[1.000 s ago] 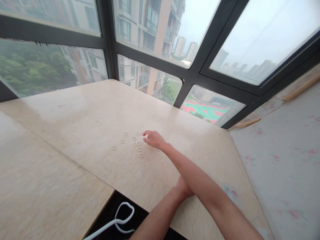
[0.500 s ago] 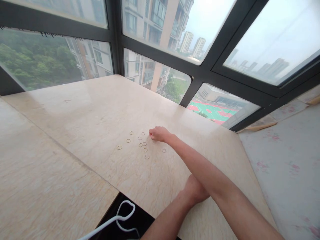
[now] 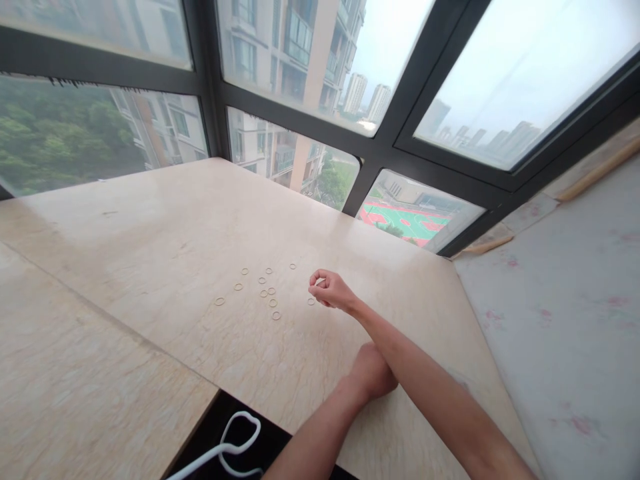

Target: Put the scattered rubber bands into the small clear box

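Note:
Several thin pale rings lie scattered on the stone-look tabletop (image 3: 165, 267). Most are in a loose group, with one ring (image 3: 219, 301) at its left and two touching rings (image 3: 264, 293) in the middle. My right hand (image 3: 331, 289) is curled just right of the group, thumb and forefinger bent together; whether anything is between them I cannot make out. A single ring (image 3: 311, 301) shows just below its fingertips, and another ring (image 3: 293, 267) lies to its left. My left hand (image 3: 374, 371) rests beneath my right forearm, its fingers hidden.
A white cable (image 3: 240, 433) loops over a dark gap at the table's near edge. Dark window frames (image 3: 295, 113) border the far side. At the right stands a pale wall (image 3: 560, 333) with a pink flower pattern.
My right hand has drawn back to the right across the tabletop, and a ring now shows where it was. My view has turned slightly right. My left hand keeps its place under the forearm.

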A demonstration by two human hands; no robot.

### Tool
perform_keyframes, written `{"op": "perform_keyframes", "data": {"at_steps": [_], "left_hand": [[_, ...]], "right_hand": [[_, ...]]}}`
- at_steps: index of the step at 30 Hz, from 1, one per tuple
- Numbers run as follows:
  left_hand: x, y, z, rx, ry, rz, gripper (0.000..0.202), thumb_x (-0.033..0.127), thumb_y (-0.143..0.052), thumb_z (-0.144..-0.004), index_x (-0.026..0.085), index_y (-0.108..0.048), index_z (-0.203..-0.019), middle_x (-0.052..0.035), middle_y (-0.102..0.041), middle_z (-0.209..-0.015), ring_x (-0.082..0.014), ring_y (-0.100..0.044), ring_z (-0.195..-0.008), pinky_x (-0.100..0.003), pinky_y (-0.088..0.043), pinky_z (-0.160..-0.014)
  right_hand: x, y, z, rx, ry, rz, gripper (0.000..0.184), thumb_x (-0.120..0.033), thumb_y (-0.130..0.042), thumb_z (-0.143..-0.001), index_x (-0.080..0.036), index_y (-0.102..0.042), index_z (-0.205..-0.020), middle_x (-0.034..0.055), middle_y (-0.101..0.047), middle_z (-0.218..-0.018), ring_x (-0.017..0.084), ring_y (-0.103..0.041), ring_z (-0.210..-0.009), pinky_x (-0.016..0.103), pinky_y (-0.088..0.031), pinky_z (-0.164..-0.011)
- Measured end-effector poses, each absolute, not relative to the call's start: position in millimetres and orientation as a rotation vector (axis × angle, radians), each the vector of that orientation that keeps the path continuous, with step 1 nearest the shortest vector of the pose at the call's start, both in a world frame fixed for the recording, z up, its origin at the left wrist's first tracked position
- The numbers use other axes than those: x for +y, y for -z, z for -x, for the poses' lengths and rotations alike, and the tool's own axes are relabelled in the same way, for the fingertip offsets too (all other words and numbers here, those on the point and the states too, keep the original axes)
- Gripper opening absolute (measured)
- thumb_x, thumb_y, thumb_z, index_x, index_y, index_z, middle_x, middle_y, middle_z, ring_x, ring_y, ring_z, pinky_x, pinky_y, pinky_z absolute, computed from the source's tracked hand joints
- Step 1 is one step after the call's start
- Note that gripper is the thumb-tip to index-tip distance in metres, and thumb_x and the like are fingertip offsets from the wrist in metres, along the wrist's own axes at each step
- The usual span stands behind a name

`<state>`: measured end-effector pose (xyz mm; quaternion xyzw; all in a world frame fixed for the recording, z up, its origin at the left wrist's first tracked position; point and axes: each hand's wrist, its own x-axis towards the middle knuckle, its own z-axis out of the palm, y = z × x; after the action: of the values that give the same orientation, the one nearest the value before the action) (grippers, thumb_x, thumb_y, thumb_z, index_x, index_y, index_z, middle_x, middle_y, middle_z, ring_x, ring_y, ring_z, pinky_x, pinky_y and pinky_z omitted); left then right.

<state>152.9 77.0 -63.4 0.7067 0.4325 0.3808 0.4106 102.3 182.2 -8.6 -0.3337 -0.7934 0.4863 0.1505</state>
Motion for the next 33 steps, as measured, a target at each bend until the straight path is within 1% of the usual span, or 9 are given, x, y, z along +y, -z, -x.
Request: {"op": "perform_keyframes", "data": {"at_steps": [3,5,10,14,18,20,24,28,33], "left_hand": [[78,63,-152,1.195,-0.894,-1.988,0.011,0.012,-0.05,-0.074,0.018,-0.057,-0.067,-0.0107,-0.069,-0.079,-0.0262,-0.063,-0.074,-0.034,-0.04,-0.061],[79,63,-151,1.196,-0.888,-2.018,0.012,0.013,-0.049,-0.074,0.017,-0.056,-0.066,-0.0085,-0.068,-0.075,-0.0229,-0.062,-0.068,-0.03,-0.038,-0.057],[82,63,-150,1.25,-0.878,-1.976,0.016,0.014,-0.049,-0.076,0.016,-0.053,-0.06,-0.0048,-0.061,-0.061,-0.0155,-0.052,-0.053,-0.027,-0.029,-0.049],[83,64,-150,1.234,-0.916,-1.931,0.016,0.013,-0.048,-0.076,0.016,-0.057,-0.062,-0.0019,-0.058,-0.059,-0.0126,-0.047,-0.052,-0.025,-0.031,-0.05],[84,63,-148,1.113,-1.03,-1.912,0.018,0.013,-0.049,-0.079,0.018,-0.066,-0.082,-0.0016,-0.065,-0.074,-0.0137,-0.055,-0.066,-0.025,-0.04,-0.062],[85,62,-147,1.11,-1.044,-1.893,0.019,0.014,-0.05,-0.08,0.018,-0.068,-0.086,-0.0028,-0.067,-0.079,-0.0145,-0.058,-0.072,-0.026,-0.043,-0.068],[86,61,-145,1.129,-1.03,-1.873,0.017,0.018,-0.051,-0.082,0.018,-0.068,-0.086,-0.0043,-0.069,-0.083,-0.0155,-0.062,-0.076,-0.028,-0.047,-0.072],[89,62,-145,1.138,-1.042,-1.846,0.017,0.021,-0.051,-0.084,0.018,-0.068,-0.086,-0.0047,-0.07,-0.084,-0.0155,-0.062,-0.076,-0.029,-0.048,-0.071],[89,60,-146,1.152,-1.065,-1.795,0.017,0.025,-0.051,-0.083,0.018,-0.067,-0.084,-0.0044,-0.07,-0.083,-0.0152,-0.063,-0.074,-0.028,-0.049,-0.069]], "right_hand": [[170,0,-125,-1.925,-1.674,0.89,0.024,-0.039,-0.06,-0.076,-0.021,-0.045,-0.082,-0.013,-0.043,-0.038,0.004,-0.028,-0.03,0.013,-0.019,-0.031],[161,-4,-141,-1.733,-1.759,0.867,0.028,-0.04,-0.065,-0.074,-0.021,-0.047,-0.082,-0.0136,-0.041,-0.037,0.003,-0.027,-0.03,0.013,-0.016,-0.031],[137,-12,-183,-1.365,-1.775,0.855,0.029,-0.039,-0.069,-0.071,-0.021,-0.048,-0.079,-0.0154,-0.036,-0.037,0.001,-0.017,-0.029,0.014,-0.013,-0.032],[119,-20,-219,-1.21,-1.732,0.86,0.027,-0.038,-0.068,-0.073,-0.021,-0.049,-0.081,-0.0165,-0.032,-0.035,0.001,-0.012,-0.028,0.015,-0.011,-0.03],[103,-24,-259,-1.162,-1.599,0.937,0.027,-0.039,-0.068,-0.073,-0.02,-0.051,-0.082,-0.0156,-0.033,-0.034,0.001,-0.015,-0.029,0.014,-0.013,-0.031],[95,-25,-282,-1.163,-1.494,1.024,0.028,-0.04,-0.069,-0.073,-0.02,-0.052,-0.083,-0.0148,-0.035,-0.035,0.002,-0.016,-0.03,0.014,-0.012,-0.031],[78,-23,-335,-1.184,-1.22,1.271,0.034,-0.046,-0.069,-0.072,-0.019,-0.055,-0.085,-0.0123,-0.04,-0.037,0.003,-0.02,-0.03,0.014,-0.013,-0.028],[63,-21,-385,-1.172,-0.934,1.468,0.038,-0.051,-0.069,-0.071,-0.018,-0.056,-0.085,-0.0101,-0.042,-0.04,0.005,-0.027,-0.032,0.015,-0.018,-0.029],[52,-10,-417,-1.334,-0.616,1.683,0.032,-0.049,-0.059,-0.077,-0.018,-0.06,-0.083,-0.0078,-0.044,-0.042,0.008,-0.036,-0.034,0.019,-0.026,-0.034]]}}
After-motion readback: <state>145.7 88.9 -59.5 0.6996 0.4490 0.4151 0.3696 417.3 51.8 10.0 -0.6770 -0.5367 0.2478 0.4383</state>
